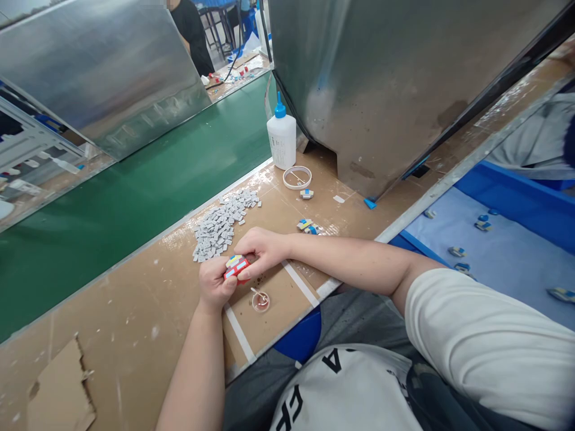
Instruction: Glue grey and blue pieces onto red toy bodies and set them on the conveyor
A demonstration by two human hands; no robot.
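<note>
My left hand [217, 282] is closed around a small red block-like piece [236, 270] with pale blue-white patches, its thumb along the near side. Gripping the same piece from the other end is my right hand [262, 252], thumb and fingers pressed together. A yellow and blue part [233, 261] shows at the top of the red piece; whether the two are joined, I cannot tell. Just beyond my hands lies a heap of small grey tiles [220, 225]. Below them stands a small clear cup [261, 302] with a thin stick resting in it.
A white squeeze bottle [283, 137] with a blue nozzle stands behind a tape ring [297, 178]. Small multicoloured pieces [307, 226] lie near my right forearm. To the right is a blue bin [516, 185] holding similar pieces. Torn cardboard [60, 389] lies lower left; metal panels [381, 78] rise behind.
</note>
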